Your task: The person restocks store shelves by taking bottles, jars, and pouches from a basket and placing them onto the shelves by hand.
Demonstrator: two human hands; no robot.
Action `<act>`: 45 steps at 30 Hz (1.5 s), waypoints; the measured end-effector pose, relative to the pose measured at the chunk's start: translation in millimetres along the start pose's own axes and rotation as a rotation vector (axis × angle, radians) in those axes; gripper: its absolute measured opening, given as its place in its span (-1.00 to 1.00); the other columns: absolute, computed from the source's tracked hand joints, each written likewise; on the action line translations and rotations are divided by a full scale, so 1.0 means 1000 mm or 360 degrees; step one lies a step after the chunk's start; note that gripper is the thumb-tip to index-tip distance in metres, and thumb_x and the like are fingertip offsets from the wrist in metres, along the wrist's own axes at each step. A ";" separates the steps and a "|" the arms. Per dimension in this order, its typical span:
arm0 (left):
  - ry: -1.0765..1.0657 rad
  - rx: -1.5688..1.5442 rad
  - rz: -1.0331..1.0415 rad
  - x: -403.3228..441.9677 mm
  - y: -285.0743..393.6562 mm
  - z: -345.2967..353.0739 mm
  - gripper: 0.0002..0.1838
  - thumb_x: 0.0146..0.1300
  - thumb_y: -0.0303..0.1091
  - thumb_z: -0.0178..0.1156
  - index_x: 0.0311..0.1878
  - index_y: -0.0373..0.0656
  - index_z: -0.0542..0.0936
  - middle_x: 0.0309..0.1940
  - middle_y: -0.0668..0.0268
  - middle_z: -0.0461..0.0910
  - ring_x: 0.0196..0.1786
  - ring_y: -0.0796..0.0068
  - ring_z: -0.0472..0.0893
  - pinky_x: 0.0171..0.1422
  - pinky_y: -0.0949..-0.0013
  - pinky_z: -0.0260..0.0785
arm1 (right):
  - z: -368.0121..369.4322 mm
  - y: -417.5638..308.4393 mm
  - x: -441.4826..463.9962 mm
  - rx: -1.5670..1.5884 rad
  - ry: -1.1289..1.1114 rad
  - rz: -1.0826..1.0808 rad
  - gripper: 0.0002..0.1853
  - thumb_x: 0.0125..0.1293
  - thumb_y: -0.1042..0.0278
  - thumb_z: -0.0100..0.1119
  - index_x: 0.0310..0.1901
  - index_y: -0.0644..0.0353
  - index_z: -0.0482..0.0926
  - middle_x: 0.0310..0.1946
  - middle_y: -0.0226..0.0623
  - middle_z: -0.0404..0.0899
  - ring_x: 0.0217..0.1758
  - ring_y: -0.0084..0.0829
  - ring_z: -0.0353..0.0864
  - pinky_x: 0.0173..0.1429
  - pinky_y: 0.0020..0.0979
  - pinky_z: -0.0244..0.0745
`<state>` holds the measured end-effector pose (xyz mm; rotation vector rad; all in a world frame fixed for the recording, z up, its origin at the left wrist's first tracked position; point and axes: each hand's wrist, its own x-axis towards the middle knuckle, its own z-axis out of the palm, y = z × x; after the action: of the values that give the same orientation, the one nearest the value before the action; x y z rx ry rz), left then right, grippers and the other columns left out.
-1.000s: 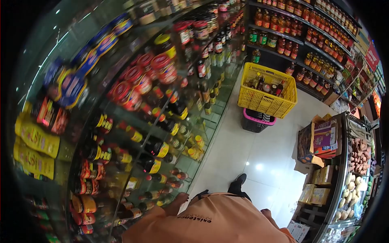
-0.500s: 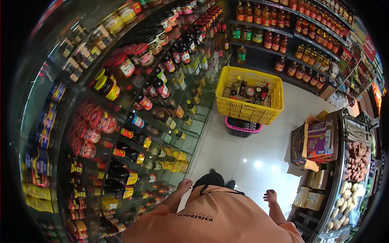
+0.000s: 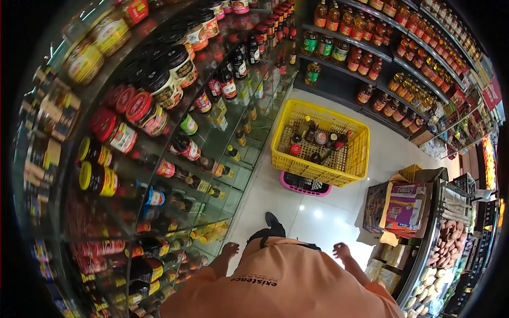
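Observation:
My left hand (image 3: 230, 249) hangs low at my side, fingers loosely curled and a little apart, with nothing seen in it. It is nearest the lower glass shelves of bottles on the left. My right hand (image 3: 341, 250) is held out over the floor on the other side, its fingers slightly spread and empty. Ahead on the floor stands a yellow plastic crate (image 3: 321, 174) with several bottles and jars inside. It rests over a black basket with a pink rim (image 3: 306, 191). Neither hand touches the crate.
Glass shelves with sauce bottles and jars (image 3: 151, 114) line the left side. Oil bottles (image 3: 366, 66) fill the dark shelves at the back. On the right are a cardboard box with purple packaging (image 3: 400, 209) and a produce stand with sweet potatoes (image 3: 448, 244). Pale tiled floor (image 3: 302, 212) lies between.
My view has moved forward, so the crate and the left shelves appear closer. Both hands have swung slightly, and a dark shoe now shows further ahead of me.

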<state>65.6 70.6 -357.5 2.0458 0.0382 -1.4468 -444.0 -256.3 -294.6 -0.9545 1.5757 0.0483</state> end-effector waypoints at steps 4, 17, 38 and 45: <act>0.0056 -0.0276 0.0337 0.043 0.067 0.014 -0.67 0.34 -0.15 0.22 -0.01 -0.21 0.60 -0.27 0.26 0.69 -0.31 0.47 0.67 -0.28 0.39 0.47 | -0.003 -0.134 0.030 -0.0020 0.0181 -0.0581 -0.84 0.47 0.34 0.01 -0.13 0.20 0.57 -0.43 -0.32 0.63 -0.47 -0.50 0.60 -0.44 -0.45 0.48; 0.0377 -0.0954 -0.0090 -0.032 -0.057 0.061 -0.72 0.38 -0.18 0.18 0.01 -0.16 0.55 -0.27 0.19 0.66 -0.37 0.39 0.64 -0.39 0.43 0.44 | -0.003 -0.409 0.224 -0.0931 0.0203 -0.0972 -0.46 0.22 0.25 0.24 0.22 0.25 0.42 -0.31 0.03 0.68 -0.30 -0.11 0.72 -0.12 -0.20 0.59; 0.0734 -0.0519 -0.0067 -0.153 0.104 0.324 -0.69 0.43 -0.28 0.17 0.12 -0.26 0.57 -0.16 0.17 0.74 -0.19 0.41 0.74 -0.09 0.36 0.55 | -0.005 -0.433 0.377 -0.1025 0.0193 -0.0793 -0.51 0.18 0.02 0.42 -0.06 0.28 0.61 -0.23 -0.09 0.69 -0.14 -0.02 0.70 -0.04 -0.08 0.58; 0.0915 -0.0098 0.0208 -0.124 0.260 0.281 -0.64 0.37 -0.25 0.25 0.15 -0.22 0.59 -0.13 0.19 0.73 -0.11 0.42 0.71 0.03 0.36 0.54 | -0.038 -0.522 0.231 -0.1420 -0.0336 -0.2154 -0.75 0.19 0.25 0.33 -0.16 0.18 0.60 -0.29 -0.02 0.64 -0.25 0.08 0.66 -0.16 -0.04 0.58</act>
<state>-125.1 -239.1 -186.1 2.2975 0.1786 -0.7353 -151.8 -744.0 -233.5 -2.4423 0.3969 -0.1072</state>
